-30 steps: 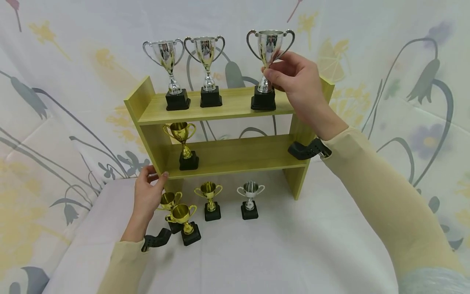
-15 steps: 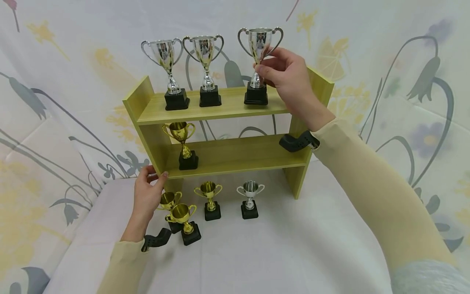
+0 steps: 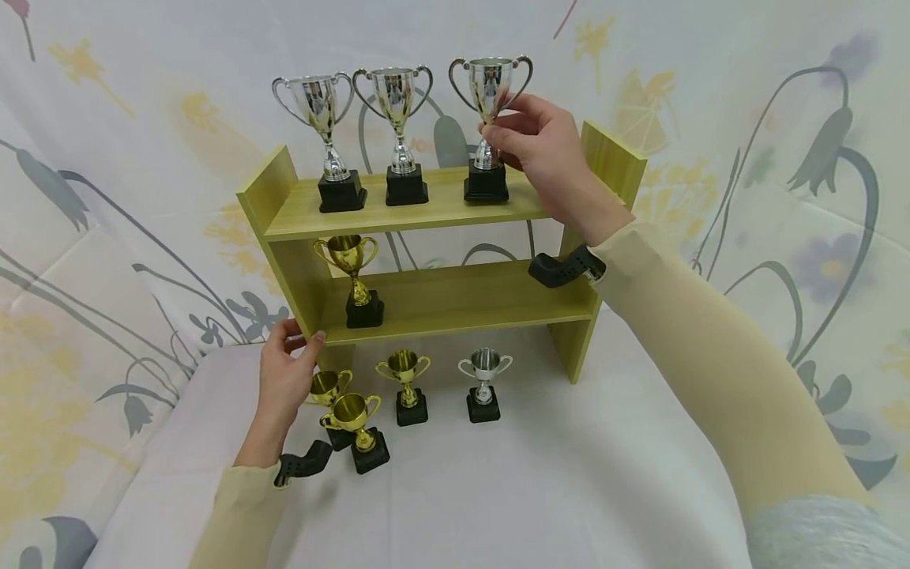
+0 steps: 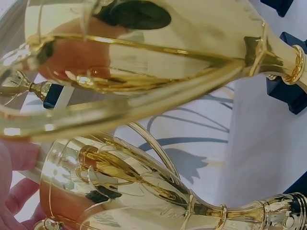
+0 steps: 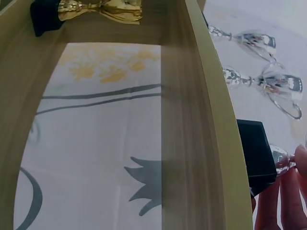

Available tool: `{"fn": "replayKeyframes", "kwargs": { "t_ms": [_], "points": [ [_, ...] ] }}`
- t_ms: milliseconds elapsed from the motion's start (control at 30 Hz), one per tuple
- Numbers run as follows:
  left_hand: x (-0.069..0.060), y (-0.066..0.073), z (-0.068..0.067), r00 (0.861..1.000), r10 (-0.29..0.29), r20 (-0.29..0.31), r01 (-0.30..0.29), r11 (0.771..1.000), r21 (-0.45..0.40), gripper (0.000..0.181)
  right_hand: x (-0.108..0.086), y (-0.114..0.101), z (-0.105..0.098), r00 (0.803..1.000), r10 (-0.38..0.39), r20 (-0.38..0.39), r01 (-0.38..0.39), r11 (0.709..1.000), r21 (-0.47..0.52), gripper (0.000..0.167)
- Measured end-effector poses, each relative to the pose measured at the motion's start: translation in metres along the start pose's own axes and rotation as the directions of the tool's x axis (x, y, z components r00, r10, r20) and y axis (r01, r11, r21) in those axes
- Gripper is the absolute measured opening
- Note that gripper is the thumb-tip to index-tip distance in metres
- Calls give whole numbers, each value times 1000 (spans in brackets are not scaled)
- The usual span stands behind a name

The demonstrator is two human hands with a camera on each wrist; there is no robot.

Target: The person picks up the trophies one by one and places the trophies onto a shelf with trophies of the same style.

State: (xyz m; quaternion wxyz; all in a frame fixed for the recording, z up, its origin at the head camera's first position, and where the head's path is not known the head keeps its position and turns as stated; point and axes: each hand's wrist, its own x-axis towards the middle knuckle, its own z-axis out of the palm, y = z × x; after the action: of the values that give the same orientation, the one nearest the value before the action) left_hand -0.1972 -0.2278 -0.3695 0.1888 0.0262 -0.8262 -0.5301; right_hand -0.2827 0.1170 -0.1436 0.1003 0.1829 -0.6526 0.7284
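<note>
In the head view my right hand [image 3: 543, 162] pinches the stem of a silver trophy cup [image 3: 490, 83] with a black base. The cup is upright at the top board of the wooden shelf [image 3: 455, 296]; whether its base touches the board I cannot tell. To its left on that board stand two more silver trophies [image 3: 395, 95]. My left hand [image 3: 284, 379] grips the shelf's left side panel low down, thumb at the front edge. Right beside that hand are two gold trophies [image 3: 351, 412], which fill the left wrist view. The right wrist view catches the held cup's black base [image 5: 256, 153].
One gold trophy [image 3: 348, 257] stands at the left of the middle board. Before the shelf, a gold trophy [image 3: 404, 367] and a small silver trophy [image 3: 486, 365] stand on the white cloth [image 3: 540, 482]. A flower-patterned cloth [image 3: 768, 158] hangs behind.
My right hand has moved left along the top board with the silver trophy, bringing it closer to the other two. The left hand has stayed on the side panel.
</note>
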Motion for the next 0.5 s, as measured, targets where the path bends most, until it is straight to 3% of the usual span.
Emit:
{"fn": "replayKeyframes", "kwargs": {
  "t_ms": [300, 500],
  "points": [
    [2, -2, 1, 1000, -3, -5, 3, 1000, 9, 42, 7, 2, 0, 997, 76, 9, -76, 994, 80, 22],
    [2, -4, 1, 1000, -2, -9, 2, 1000, 9, 41, 8, 3, 4, 996, 88, 16, -88, 994, 66, 27]
  ]
}}
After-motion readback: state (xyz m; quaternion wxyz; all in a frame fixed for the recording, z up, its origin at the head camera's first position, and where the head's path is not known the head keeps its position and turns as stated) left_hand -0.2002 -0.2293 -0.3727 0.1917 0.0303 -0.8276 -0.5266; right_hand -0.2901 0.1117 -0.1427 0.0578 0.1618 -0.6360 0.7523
